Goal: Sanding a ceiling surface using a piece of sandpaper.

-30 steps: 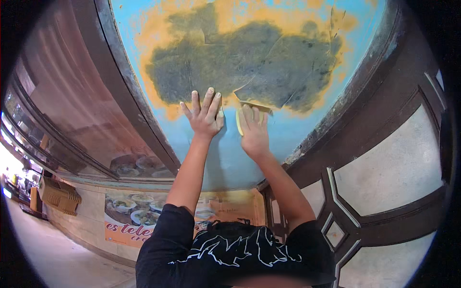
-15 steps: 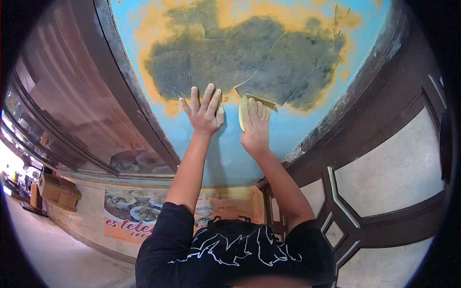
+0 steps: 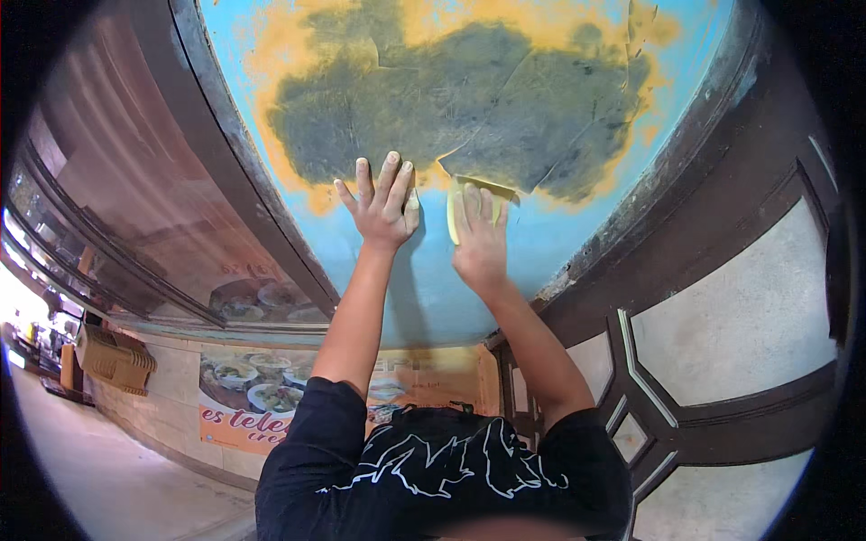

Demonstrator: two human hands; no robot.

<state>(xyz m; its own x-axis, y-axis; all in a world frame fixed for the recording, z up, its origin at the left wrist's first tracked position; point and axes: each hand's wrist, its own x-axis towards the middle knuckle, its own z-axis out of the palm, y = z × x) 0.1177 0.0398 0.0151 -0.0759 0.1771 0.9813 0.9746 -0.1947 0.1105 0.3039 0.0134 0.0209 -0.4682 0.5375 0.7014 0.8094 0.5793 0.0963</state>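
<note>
yellow scraper (image 3: 478, 194) is pressed flat under the right hand's (image 3: 478, 243) extended fingers against the blue wall (image 3: 541, 243); left hand (image 3: 383, 203) splayed open beside it.

Scraper pushed up toward the grey patch edge.
Your right hand (image 3: 478, 242) has slid the yellow scraper (image 3: 476, 200) slightly up the blue panel (image 3: 541, 243); its blade edge now sits flatter against the orange border (image 3: 433, 176), less tilted than half a second ago. Your left hand (image 3: 383, 203) has spread its fingers slightly wider.
</note>
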